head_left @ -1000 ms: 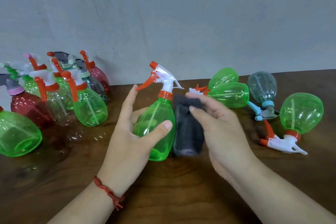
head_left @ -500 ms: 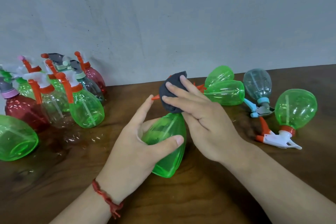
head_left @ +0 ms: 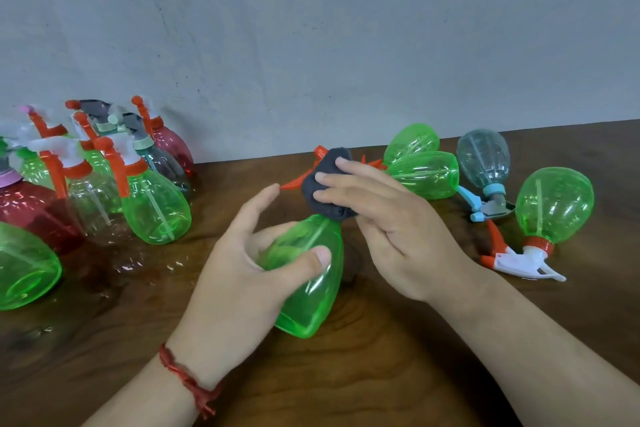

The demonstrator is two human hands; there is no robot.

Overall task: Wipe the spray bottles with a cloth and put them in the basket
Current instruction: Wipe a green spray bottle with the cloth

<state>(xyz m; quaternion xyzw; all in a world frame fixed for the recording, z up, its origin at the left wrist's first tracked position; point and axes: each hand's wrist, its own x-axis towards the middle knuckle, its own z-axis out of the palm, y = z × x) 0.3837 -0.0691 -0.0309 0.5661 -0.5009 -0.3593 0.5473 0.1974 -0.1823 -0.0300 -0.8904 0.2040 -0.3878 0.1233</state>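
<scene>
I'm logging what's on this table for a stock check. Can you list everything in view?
held bottle: 1, green with orange trigger, centre
cloth: 1, dark grey, over the held bottle's spray head
right green bottles: 3, green, lying at right
grey bottle: 1, grey with blue trigger, lying among them
standing bottles: crowded, count unclear; green, red, clear, grey; left, by the wall
edge bottle: 1, green, lying at far left
table: 1, brown wood
wall: 1, grey, behind
bracelet: 1, red, left wrist
left hand: grips the held bottle
right hand: holds the cloth on the spray head
</scene>
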